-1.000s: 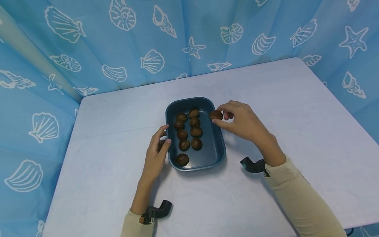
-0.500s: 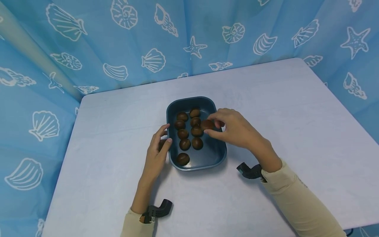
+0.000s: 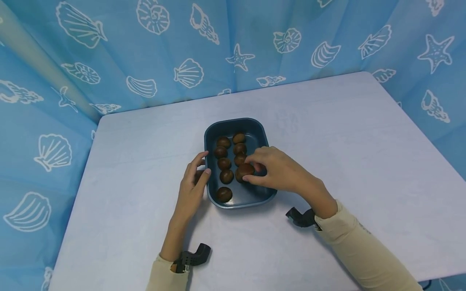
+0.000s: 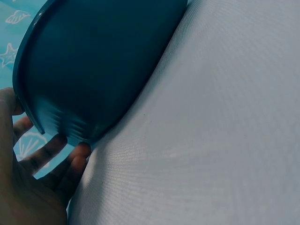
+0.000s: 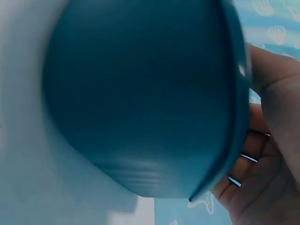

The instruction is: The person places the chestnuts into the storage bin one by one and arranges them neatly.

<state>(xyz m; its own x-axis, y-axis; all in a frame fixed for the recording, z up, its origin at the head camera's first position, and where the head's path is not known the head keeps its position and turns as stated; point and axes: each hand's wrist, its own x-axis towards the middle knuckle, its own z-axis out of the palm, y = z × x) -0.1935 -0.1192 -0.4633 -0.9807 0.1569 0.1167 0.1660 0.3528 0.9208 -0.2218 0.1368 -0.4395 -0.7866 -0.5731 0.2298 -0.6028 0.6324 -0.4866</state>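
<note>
A dark blue rectangular tray (image 3: 255, 199) stands on the table with several glossy brown chestnuts (image 3: 224, 195) inside, most of them in two rows. Between thumb and fingertips, my right hand (image 3: 282, 169) pinches one chestnut (image 3: 246, 170) over the tray, just above the right-hand row. It partly covers another chestnut there. My left hand (image 3: 193, 188) rests against the tray's left side, its thumb and index fingertip at the rim. The left wrist view shows its relaxed fingers (image 4: 56, 145) touching the outer wall. In the right wrist view the tray wall hides the held chestnut.
A white cloth covers the table (image 3: 145, 161). Behind and to the left hangs a blue curtain (image 3: 116, 48) with white shell prints. Black wrist cameras (image 3: 198, 255) sit on both forearms, near the table surface.
My right hand has carried its chestnut from the tray's right rim inward and toward the near side, now over the right-hand row. My left hand and the tray have stayed put.
</note>
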